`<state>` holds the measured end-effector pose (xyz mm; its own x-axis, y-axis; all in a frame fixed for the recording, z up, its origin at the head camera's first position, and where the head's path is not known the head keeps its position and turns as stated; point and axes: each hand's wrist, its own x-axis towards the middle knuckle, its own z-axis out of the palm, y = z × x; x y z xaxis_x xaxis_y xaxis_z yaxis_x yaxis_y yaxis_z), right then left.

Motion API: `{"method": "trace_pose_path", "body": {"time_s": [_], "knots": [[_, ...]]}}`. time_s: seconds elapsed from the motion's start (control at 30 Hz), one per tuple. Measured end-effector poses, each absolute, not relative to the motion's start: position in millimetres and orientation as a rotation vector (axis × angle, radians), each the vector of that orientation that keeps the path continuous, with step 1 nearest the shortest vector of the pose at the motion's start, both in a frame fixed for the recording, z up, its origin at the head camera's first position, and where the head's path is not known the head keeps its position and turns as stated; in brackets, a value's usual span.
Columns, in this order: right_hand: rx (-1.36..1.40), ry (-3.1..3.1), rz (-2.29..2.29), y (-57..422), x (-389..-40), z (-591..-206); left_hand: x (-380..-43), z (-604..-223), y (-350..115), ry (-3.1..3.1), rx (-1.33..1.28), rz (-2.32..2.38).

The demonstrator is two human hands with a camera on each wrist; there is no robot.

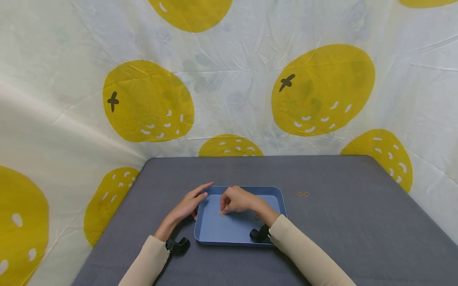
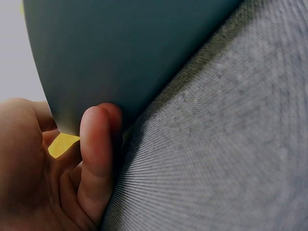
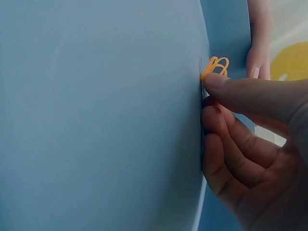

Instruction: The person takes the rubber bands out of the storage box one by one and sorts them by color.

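Observation:
In the head view, a shallow blue tray [image 1: 211, 234] lies on the table. My left hand [image 1: 189, 204] holds its left edge, with the thumb over the rim. Low in the left wrist view, fingers [image 2: 95, 144] press on the tray's outer wall. Inside the tray, toward its left half, my right hand [image 1: 236, 200] points down to the bottom. Between thumb and fingertips it pinches a small bunch of looped orange rubber bands [image 3: 216, 65], best seen in the right wrist view. A thin dark ring [image 1: 257, 217] lies in the tray beside the right wrist.
Two orange rubber bands [image 1: 303, 194] lie side by side on the grey table [image 1: 343, 222], right of the tray. A white cloth [image 1: 232, 99] printed with yellow fruit hangs behind the table and along its sides. Both wrists wear black cameras.

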<state>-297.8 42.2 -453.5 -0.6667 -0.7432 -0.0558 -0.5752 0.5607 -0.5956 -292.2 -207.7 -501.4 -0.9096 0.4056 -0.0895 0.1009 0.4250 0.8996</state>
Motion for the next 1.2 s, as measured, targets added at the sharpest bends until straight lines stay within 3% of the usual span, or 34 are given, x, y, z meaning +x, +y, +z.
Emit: {"method": "trace_pose_path", "body": {"time_s": [0.7, 1.2], "knots": [[-1.070, 2.445, -0.800, 44, -299, -452, -291, -502, -207, 2.370, 0.437, 1.502], [-1.089, 2.478, -0.815, 61, -292, -428, -288, -500, -206, 2.388, 0.437, 1.490]]}}
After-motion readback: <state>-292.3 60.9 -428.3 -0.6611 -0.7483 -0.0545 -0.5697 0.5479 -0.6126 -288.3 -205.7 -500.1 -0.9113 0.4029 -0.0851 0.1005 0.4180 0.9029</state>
